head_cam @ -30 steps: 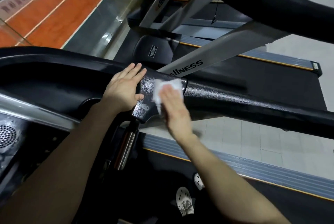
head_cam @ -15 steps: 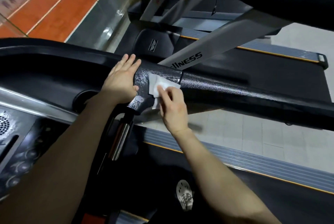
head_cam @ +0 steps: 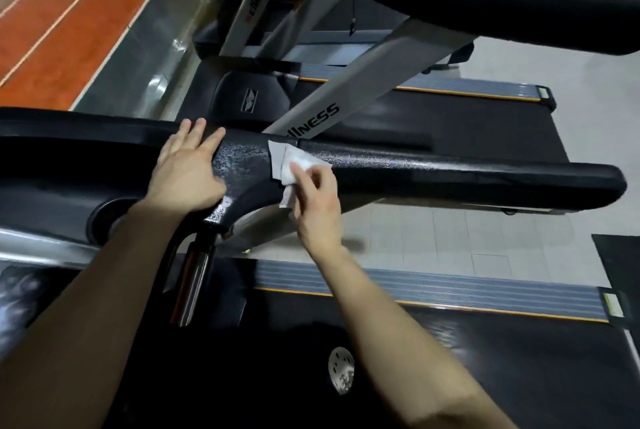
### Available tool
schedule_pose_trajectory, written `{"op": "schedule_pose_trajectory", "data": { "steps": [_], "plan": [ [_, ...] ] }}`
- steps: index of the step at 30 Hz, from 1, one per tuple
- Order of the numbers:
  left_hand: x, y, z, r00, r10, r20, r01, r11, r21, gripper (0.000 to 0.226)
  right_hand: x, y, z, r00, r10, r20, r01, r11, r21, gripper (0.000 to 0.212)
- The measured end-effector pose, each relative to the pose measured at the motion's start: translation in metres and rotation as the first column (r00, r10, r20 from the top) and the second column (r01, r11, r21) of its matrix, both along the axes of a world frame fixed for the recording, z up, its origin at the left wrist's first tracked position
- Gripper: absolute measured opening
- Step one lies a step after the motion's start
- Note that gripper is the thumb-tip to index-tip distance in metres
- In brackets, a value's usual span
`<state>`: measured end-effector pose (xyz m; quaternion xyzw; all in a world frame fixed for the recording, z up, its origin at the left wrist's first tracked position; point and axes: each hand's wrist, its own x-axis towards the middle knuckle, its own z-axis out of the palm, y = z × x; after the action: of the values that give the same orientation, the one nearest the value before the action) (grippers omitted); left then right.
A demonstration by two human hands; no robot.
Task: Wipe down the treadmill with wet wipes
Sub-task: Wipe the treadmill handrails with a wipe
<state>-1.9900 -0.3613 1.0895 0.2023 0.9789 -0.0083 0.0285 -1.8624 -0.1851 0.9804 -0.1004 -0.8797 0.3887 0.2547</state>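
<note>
Fingers of the right hand [head_cam: 318, 203] curl on the wet wipe [head_cam: 298, 160] against the treadmill handrail [head_cam: 450, 169] — those of the left hand [head_cam: 187, 176] lie straight, flat beside it.

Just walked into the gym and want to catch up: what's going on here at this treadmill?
A person is wiping the black treadmill handrail with a white wet wipe. The right hand holds the wipe against the rail's inner end, while the left hand rests flat just beside it. The rail glistens with moisture on both sides of the wipe.
</note>
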Motion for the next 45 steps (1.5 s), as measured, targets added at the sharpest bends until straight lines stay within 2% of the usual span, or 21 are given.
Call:
{"op": "schedule_pose_trajectory", "data": {
  "steps": [2, 4, 6, 7, 8, 9, 10, 12, 14, 17, 19, 22, 24, 26, 29, 31, 32, 36, 39, 42, 45],
  "plan": [
    [-0.001, 0.004, -0.006, 0.998, -0.003, -0.069, 0.002, 1.000, -0.021, 0.088, 0.018, 0.040, -0.014, 0.999, -0.034, -0.027, 0.034, 0.999, 0.001, 0.066],
    [0.002, 0.014, -0.012, 0.992, -0.028, -0.120, 0.030, 1.000, 0.010, 0.079, 0.054, 0.097, -0.025, 0.968, -0.250, -0.001, 0.250, 0.968, -0.012, 0.073],
    [0.008, 0.029, -0.021, 0.981, -0.094, -0.167, 0.108, 0.992, 0.073, 0.072, 0.088, 0.154, -0.024, 0.834, -0.545, 0.086, 0.551, 0.829, -0.098, 0.055],
    [0.010, 0.039, -0.026, 0.975, -0.133, -0.180, 0.151, 0.984, 0.090, 0.068, 0.094, 0.174, -0.021, 0.754, -0.646, 0.123, 0.657, 0.746, -0.108, 0.047],
    [0.012, 0.050, -0.031, 0.967, -0.169, -0.190, 0.190, 0.977, 0.096, 0.065, 0.091, 0.186, -0.018, 0.708, -0.693, 0.134, 0.705, 0.706, -0.072, 0.043],
    [0.013, 0.060, -0.037, 0.960, -0.196, -0.202, 0.219, 0.971, 0.095, 0.061, 0.080, 0.186, -0.014, 0.722, -0.683, 0.108, 0.687, 0.727, 0.000, 0.042],
    [0.011, 0.071, -0.041, 0.952, -0.216, -0.216, 0.240, 0.967, 0.088, 0.057, 0.064, 0.174, -0.009, 0.786, -0.614, 0.070, 0.609, 0.789, 0.076, 0.040],
    [0.003, 0.091, -0.045, 0.946, -0.230, -0.230, 0.250, 0.966, 0.061, 0.048, 0.019, 0.130, 0.001, 0.924, -0.382, 0.002, 0.372, 0.900, 0.226, 0.030],
    [-0.007, 0.102, -0.044, 0.946, -0.225, -0.235, 0.232, 0.973, 0.003, 0.048, -0.028, 0.084, 0.017, 0.978, -0.209, 0.005, 0.196, 0.925, 0.326, 0.024],
    [-0.008, 0.102, -0.047, 0.935, -0.216, -0.282, 0.202, 0.976, -0.076, 0.048, -0.047, 0.079, 0.030, 0.993, -0.101, 0.065, 0.069, 0.923, 0.379, 0.027],
    [-0.004, 0.100, -0.051, 0.930, -0.206, -0.305, 0.187, 0.978, -0.090, 0.048, -0.022, 0.120, 0.023, 0.980, -0.159, 0.122, 0.088, 0.887, 0.454, 0.032],
    [-0.004, 0.102, -0.055, 0.933, -0.210, -0.291, 0.184, 0.976, -0.113, 0.050, 0.031, 0.206, 0.012, 0.884, -0.433, 0.178, 0.279, 0.793, 0.542, 0.029],
    [-0.006, 0.101, -0.058, 0.926, -0.207, -0.316, 0.181, 0.977, -0.109, 0.051, 0.045, 0.230, 0.017, 0.869, -0.446, 0.215, 0.262, 0.783, 0.564, 0.029],
    [-0.008, 0.100, -0.061, 0.921, -0.223, -0.321, 0.196, 0.974, -0.113, 0.051, 0.026, 0.208, 0.027, 0.899, -0.388, 0.203, 0.209, 0.788, 0.579, 0.024],
    [-0.010, 0.100, -0.064, 0.911, -0.236, -0.339, 0.210, 0.971, -0.111, 0.048, -0.040, 0.128, 0.044, 0.927, -0.127, 0.352, -0.035, 0.908, 0.418, 0.027],
    [-0.013, 0.100, -0.067, 0.893, -0.232, -0.386, 0.234, 0.971, -0.042, 0.043, -0.080, 0.084, 0.047, 0.919, 0.031, 0.392, -0.183, 0.915, 0.358, 0.034],
    [-0.014, 0.099, -0.068, 0.885, -0.232, -0.404, 0.245, 0.969, -0.020, 0.040, -0.088, 0.075, 0.047, 0.918, 0.060, 0.392, -0.211, 0.910, 0.356, 0.036],
    [-0.014, 0.100, -0.067, 0.903, -0.211, -0.374, 0.211, 0.977, -0.042, 0.034, -0.038, 0.130, 0.024, 0.959, 0.071, 0.274, -0.183, 0.895, 0.407, 0.023],
    [-0.014, 0.100, -0.067, 0.914, -0.211, -0.347, 0.205, 0.977, -0.053, 0.036, 0.027, 0.212, 0.021, 0.963, -0.122, 0.241, -0.007, 0.880, 0.475, 0.011],
    [-0.015, 0.099, -0.068, 0.911, -0.193, -0.365, 0.192, 0.981, -0.039, 0.036, 0.023, 0.215, 0.017, 0.926, -0.262, 0.274, 0.079, 0.841, 0.536, 0.023],
    [-0.015, 0.097, -0.069, 0.908, -0.187, -0.374, 0.187, 0.982, -0.035, 0.037, -0.038, 0.132, 0.027, 0.958, -0.028, 0.286, -0.103, 0.896, 0.431, 0.016]
  ]
}}
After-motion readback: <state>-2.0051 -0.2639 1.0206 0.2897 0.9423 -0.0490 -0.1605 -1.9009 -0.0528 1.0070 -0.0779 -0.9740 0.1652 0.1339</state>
